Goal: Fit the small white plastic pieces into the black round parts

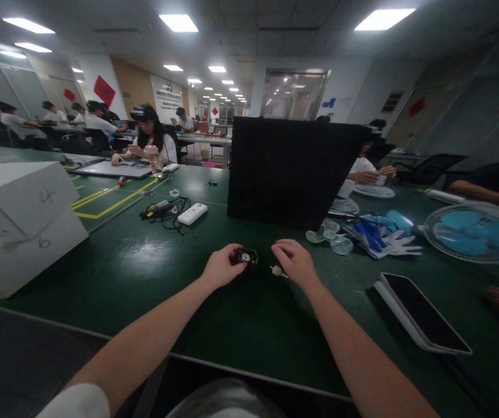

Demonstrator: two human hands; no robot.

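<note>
My left hand (223, 267) grips a small black housing (252, 256) with a pale round disc in its middle, thumb on the near side and fingers on the far side. To the right of it, a short gap away, my right hand (296, 260) has its fingers bent and drawn together. What its fingertips hold, if anything, is too small to make out. A small whitish piece (278, 271) shows just under the right hand; whether it touches the fingers or lies on the green table (249, 325) I cannot tell.
A large black panel (293, 174) stands beyond my hands. White box (27, 226) at left; cables (169, 210) and a white power bank (192, 214) ahead. On the right are fan blades (331, 235), gloves (382, 241), a fan (476, 231) and a phone (426, 313). Other people sit around.
</note>
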